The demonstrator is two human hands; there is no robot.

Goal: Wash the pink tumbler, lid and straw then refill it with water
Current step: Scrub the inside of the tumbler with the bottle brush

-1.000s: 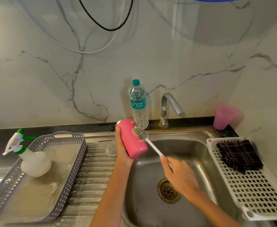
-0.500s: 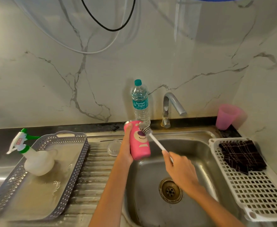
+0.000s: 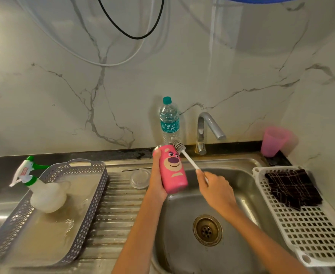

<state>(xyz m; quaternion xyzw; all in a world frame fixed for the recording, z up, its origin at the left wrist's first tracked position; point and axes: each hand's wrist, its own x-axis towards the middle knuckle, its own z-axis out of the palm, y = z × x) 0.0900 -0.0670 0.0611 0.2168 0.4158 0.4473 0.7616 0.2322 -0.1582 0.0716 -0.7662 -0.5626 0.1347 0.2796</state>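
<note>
My left hand [image 3: 157, 180] grips the pink tumbler [image 3: 172, 169] from its left side, holding it nearly upright over the left edge of the steel sink [image 3: 241, 194]; a bear face on it points at me. My right hand [image 3: 216, 189] holds the white handle of a bottle brush [image 3: 184, 153], whose grey bristle head lies against the tumbler's upper right rim. The clear lid [image 3: 140, 178] lies flat on the ribbed drainboard just left of the tumbler. A thin metal straw [image 3: 136, 169] lies behind the lid.
A water bottle [image 3: 169, 123] and the tap [image 3: 208, 129] stand behind the sink. A pink cup [image 3: 273, 141] sits at the back right. A white drying rack [image 3: 309, 230] with a dark cloth [image 3: 293, 188] is on the right. A grey tray [image 3: 87, 194] holds a spray bottle [image 3: 42, 186] on the left.
My left hand has turned the tumbler from tilted to nearly upright, bringing the bear face round to me. The brush head has slid from the tumbler's side up to its rim.
</note>
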